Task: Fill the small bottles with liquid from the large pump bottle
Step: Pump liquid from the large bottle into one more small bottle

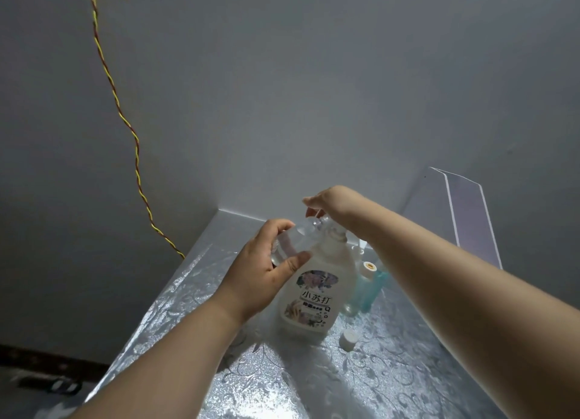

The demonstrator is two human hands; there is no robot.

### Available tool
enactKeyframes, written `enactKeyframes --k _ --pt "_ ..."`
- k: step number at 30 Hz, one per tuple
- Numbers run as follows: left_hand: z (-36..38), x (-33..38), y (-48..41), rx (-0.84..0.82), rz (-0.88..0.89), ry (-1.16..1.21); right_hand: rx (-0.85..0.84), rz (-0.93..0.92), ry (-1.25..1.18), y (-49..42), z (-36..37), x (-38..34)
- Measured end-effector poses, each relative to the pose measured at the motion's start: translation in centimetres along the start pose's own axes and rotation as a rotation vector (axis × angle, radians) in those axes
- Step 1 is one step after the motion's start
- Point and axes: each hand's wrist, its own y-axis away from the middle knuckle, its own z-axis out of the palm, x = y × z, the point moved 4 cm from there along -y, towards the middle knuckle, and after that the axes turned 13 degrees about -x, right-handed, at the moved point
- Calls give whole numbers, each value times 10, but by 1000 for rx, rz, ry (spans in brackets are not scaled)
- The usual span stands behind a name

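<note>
I see a table covered in silver foil embossed with scrollwork, set into the corner of a grey wall. A clear plastic panel leans on that wall, behind and to the right of the large white pump bottle. This bottle has a flowered label and stands upright near the middle of the table.

My left hand is just left of the pump bottle's shoulder. Its fingers and thumb are clamped round a small clear bottle, which is tilted with its mouth up at the pump's spout.

My right hand lies over the pump head with the wrist bent down. Its fingers curve away behind the top, and I cannot tell whether they clasp the pump or only press on it.

Just right of the pump bottle stands a translucent teal bottle, close beside a second small bottle with a white top. A loose round white cap lies on the table in front of these, near the pump bottle's base.

Well to the left of the pump bottle, a twisted yellow-and-red wire runs down the wall.
</note>
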Motion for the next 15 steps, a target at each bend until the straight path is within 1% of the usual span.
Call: enactKeyframes --k 2,5,8,15 --pt "-2 3 1 29 16 13 65 -60 -31 6 -6 -1" --pt "-3 7 2 38 15 46 108 -113 2 9 -11 -6" --pt "-2 10 2 23 22 61 112 -92 -33 7 -11 -5" --pt "3 -2 -2 -34 -4 27 60 -36 17 -1 0 2"
